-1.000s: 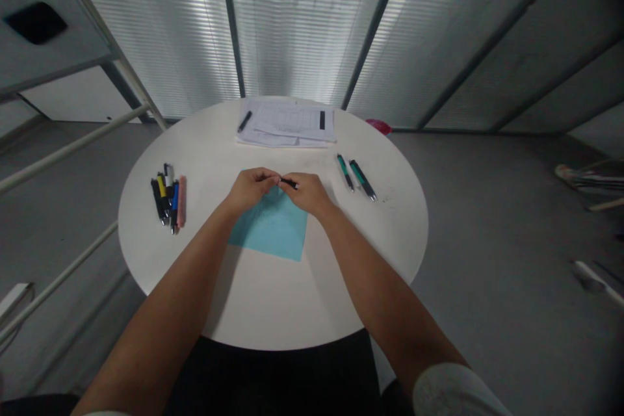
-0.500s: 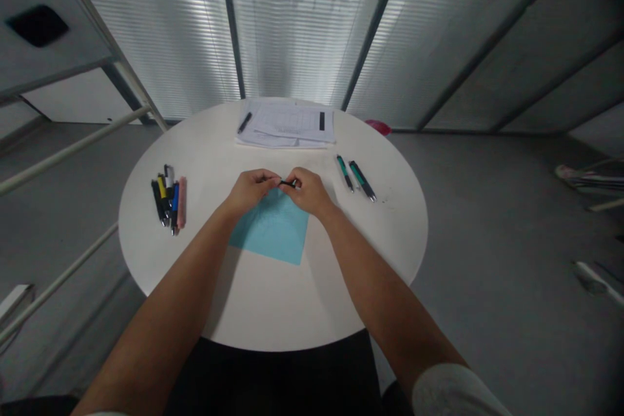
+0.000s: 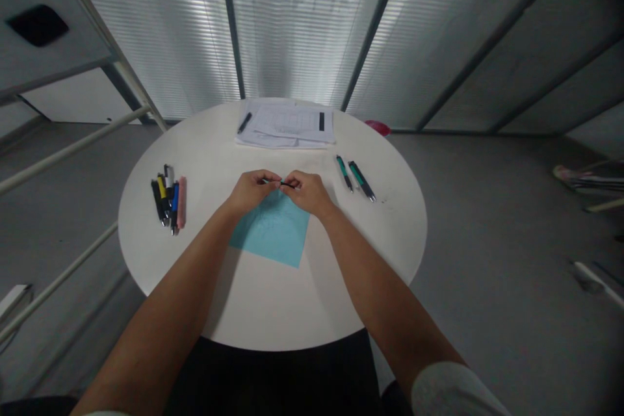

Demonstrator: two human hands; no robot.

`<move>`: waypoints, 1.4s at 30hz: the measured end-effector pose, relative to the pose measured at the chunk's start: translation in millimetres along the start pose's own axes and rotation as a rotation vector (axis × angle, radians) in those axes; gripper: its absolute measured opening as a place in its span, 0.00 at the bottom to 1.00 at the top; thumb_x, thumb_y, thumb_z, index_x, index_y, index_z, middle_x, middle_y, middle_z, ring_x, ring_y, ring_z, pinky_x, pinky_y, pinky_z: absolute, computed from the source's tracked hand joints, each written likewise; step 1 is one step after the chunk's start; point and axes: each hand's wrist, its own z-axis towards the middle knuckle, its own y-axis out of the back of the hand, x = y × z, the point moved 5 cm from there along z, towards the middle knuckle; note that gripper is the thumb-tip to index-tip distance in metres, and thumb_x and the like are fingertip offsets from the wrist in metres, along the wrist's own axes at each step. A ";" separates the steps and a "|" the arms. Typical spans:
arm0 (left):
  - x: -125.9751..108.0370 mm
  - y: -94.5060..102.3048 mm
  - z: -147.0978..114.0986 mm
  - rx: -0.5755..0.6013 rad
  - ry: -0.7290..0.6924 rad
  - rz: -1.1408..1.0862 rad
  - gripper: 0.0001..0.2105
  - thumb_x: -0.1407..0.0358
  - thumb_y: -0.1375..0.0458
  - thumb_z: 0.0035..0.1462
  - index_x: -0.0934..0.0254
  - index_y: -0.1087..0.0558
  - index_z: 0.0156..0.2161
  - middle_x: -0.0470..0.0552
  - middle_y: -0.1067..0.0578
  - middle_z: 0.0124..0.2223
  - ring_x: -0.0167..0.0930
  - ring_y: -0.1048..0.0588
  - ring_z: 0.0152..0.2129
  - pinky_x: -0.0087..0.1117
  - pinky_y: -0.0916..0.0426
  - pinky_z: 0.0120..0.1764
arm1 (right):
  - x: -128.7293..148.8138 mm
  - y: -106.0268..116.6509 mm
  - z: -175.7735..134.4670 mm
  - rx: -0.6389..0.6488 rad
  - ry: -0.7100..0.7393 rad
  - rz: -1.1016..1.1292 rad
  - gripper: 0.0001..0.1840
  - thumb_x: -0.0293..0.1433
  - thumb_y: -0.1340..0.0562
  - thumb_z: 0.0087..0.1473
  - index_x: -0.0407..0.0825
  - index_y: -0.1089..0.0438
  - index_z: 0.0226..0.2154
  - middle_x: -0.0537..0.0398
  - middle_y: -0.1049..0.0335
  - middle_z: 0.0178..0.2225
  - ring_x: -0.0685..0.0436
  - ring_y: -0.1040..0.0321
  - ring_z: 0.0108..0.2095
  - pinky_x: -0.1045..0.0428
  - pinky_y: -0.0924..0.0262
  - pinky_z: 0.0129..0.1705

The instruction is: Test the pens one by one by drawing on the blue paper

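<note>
Both hands meet over the top edge of a light blue sheet of paper (image 3: 273, 234) on the round white table. Between them is a slim dark pen (image 3: 287, 184) with a hint of green, lying roughly level. My left hand (image 3: 252, 190) is closed, its thumb and fingertips pinching the pen's left part. My right hand (image 3: 309, 192) pinches the right part the same way. Fingers hide most of the pen. Faint marks show on the blue sheet, too blurred to read.
On the table (image 3: 263, 312), several pens (image 3: 168, 198) lie grouped at the left. Two green and black pens (image 3: 361, 181) lie to the right of my hands. A stack of printed papers (image 3: 287, 125) with a dark pen on it is at the far edge, before window blinds.
My right hand has dipped very slightly, and the blue sheet's near corner has shifted a little toward me. Both hands keep their pinch on the pen.
</note>
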 end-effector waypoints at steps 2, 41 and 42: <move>-0.3 0.0 -0.2 -0.004 0.007 -0.004 0.16 0.58 0.36 0.45 0.69 0.21 0.37 0.46 0.30 0.21 0.23 0.38 0.17 0.26 0.45 0.22 | -0.7 -0.7 -0.5 -0.010 -0.003 0.016 0.06 0.34 0.35 0.49 0.49 0.27 0.30 0.56 0.26 0.28 0.49 0.32 0.29 0.53 0.40 0.34; 2.9 7.1 2.3 -0.109 0.101 -0.360 0.13 0.61 0.34 0.45 0.68 0.23 0.35 0.45 0.33 0.21 0.23 0.37 0.16 0.27 0.44 0.21 | 4.5 -2.0 1.7 0.002 0.091 0.021 0.11 0.37 0.44 0.60 0.50 0.30 0.35 0.55 0.31 0.33 0.48 0.35 0.35 0.52 0.42 0.40; 3.8 6.9 2.9 -0.105 0.101 -0.375 0.13 0.61 0.34 0.45 0.68 0.23 0.35 0.45 0.33 0.21 0.23 0.37 0.17 0.27 0.44 0.21 | 5.9 -2.3 1.3 0.019 0.098 0.016 0.13 0.38 0.47 0.62 0.50 0.30 0.34 0.55 0.31 0.32 0.48 0.35 0.35 0.52 0.43 0.40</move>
